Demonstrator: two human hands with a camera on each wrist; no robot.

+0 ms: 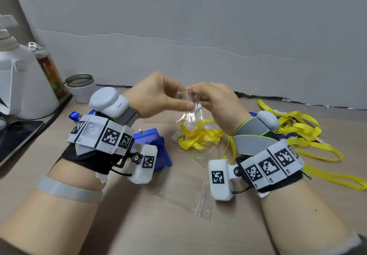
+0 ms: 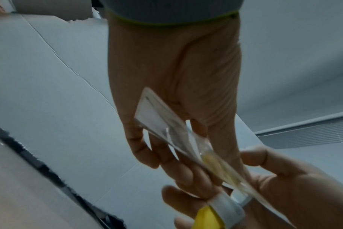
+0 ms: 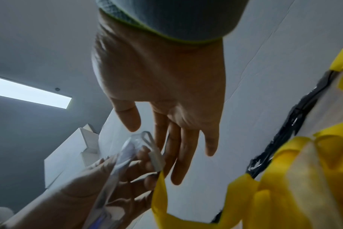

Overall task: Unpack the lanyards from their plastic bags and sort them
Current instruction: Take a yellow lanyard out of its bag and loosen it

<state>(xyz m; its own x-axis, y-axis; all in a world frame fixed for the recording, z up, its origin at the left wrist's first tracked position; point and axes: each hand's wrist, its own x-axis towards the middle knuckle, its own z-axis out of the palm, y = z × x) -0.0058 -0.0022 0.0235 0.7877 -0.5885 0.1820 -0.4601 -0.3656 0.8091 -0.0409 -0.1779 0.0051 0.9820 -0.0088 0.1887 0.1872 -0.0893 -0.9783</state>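
1. On the left of the worktop blue lanyards are piled, and an empty bag is lying flat near the front.
2. The mouth of a clear bag, raised above the worktop, is pinched by the left hand, thumb and fingers closed on one lip.
3. The other lip is pinched by the right hand; a yellow lanyard is bunched inside the hanging bag.
4. The opening step is judged to be in hand: next the lips must be parted and the lanyard drawn out.
5. Loose yellow lanyards are heaped on the right, the likely pile for it.
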